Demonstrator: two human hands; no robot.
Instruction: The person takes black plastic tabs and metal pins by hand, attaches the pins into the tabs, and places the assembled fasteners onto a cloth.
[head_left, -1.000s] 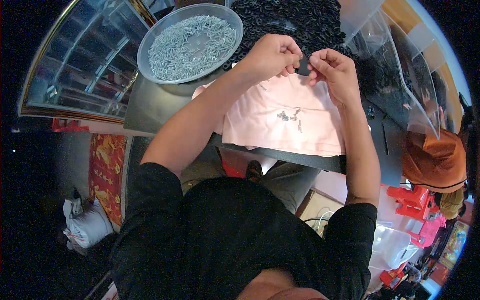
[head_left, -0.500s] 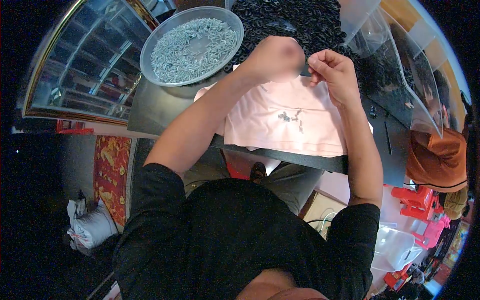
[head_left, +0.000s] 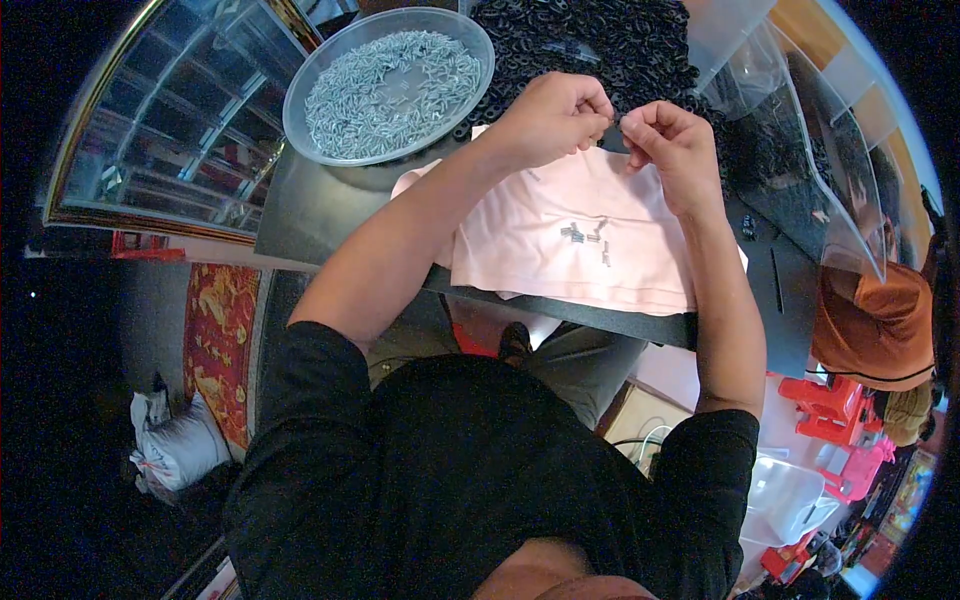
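Note:
Above the far edge of a pale pink cloth [head_left: 520, 235], my left hand [head_left: 560, 118] has its thumb and fingertips pinched together. Facing it a short gap away, my right hand [head_left: 672, 150] is also pinched at thumb and forefinger. Whatever sits between the fingertips is too small to make out. On the cloth, below and between my hands, lies a little group of small metal pins or screws [head_left: 573, 233]. Behind my hands spreads a heap of small black ring-shaped pieces [head_left: 640, 50].
A round clear tub [head_left: 300, 130] of small silvery screw-like pieces stands at the far left of the dark table [head_left: 310, 215]. Clear plastic panels [head_left: 835, 160] rise at the right. A thin dark rod [head_left: 777, 280] lies near the right edge, beside a brown cloth [head_left: 875, 325].
My left hand was smeared at the fingers and now shows a clear pinch. Both hands stay close together over the cloth, with only slight shifts.

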